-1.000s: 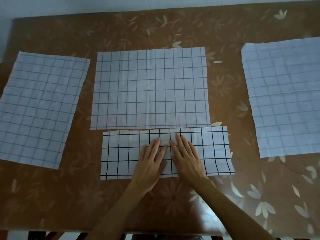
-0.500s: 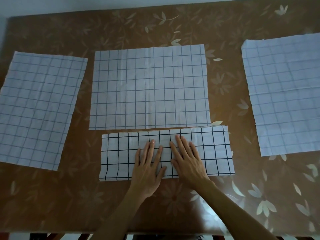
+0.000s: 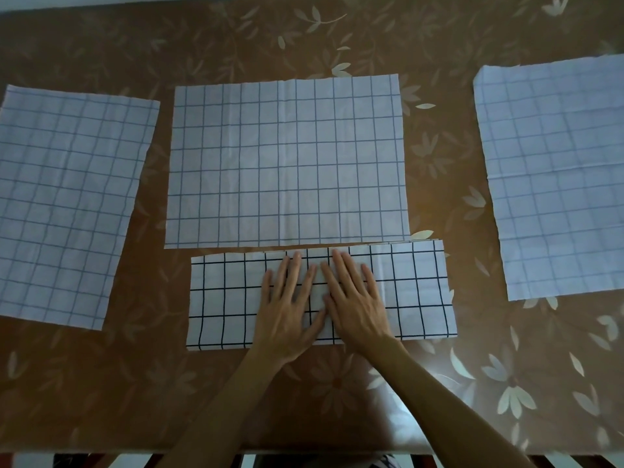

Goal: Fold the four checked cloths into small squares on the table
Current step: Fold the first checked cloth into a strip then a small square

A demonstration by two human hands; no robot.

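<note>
A white cloth with bold black checks (image 3: 418, 292) lies folded into a long strip near the table's front edge. My left hand (image 3: 287, 309) and my right hand (image 3: 354, 298) press flat on its middle, side by side, fingers straight and spread. Three paler checked cloths lie unfolded: the middle cloth (image 3: 287, 160) just beyond the strip, the left cloth (image 3: 67, 204) and the right cloth (image 3: 553, 177), which runs past the frame's right edge.
The brown table (image 3: 337, 393) has a glossy flower-patterned cover. Its front edge runs along the bottom of the view, with dark chair parts (image 3: 84, 461) below it.
My left hand slid slightly to the left, then came back beside my right hand. Both keep pressing on the folded strip. The view shifted a little.
</note>
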